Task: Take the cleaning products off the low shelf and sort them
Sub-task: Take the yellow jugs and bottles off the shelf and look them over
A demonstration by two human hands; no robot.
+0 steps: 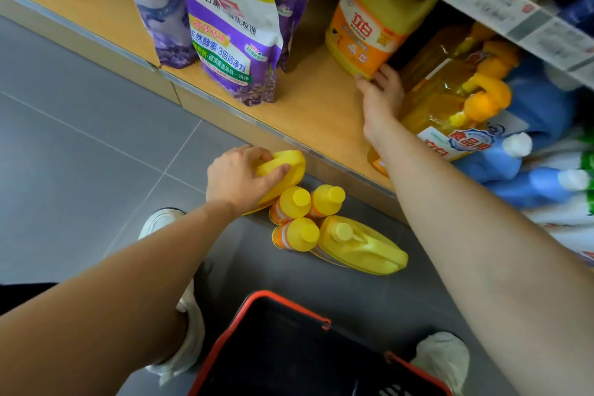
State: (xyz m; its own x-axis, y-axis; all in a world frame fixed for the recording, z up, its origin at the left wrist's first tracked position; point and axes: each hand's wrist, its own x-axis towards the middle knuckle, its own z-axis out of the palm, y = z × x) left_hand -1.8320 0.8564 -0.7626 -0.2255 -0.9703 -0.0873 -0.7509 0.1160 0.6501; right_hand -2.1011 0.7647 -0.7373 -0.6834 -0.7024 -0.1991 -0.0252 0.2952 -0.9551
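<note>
My left hand (239, 177) grips the handle of a big yellow jug (286, 170) standing on the grey floor by the shelf's front. Beside it on the floor stand three small yellow bottles (297, 202) and a second big yellow jug (360, 246). My right hand (381, 92) reaches onto the wooden low shelf (308, 106) and holds the bottom corner of a yellow jug with an orange label (369, 26), which tilts back. Right of it lie clear yellow dish-soap bottles with pumps (456, 93).
Purple laundry refill pouches (231, 32) stand on the shelf at the left. Blue bottles with white caps (527, 167) lie at the far right. A black basket with a red rim (289, 302) sits on the floor between my shoes. An upper shelf edge with price tags (501, 6) overhangs.
</note>
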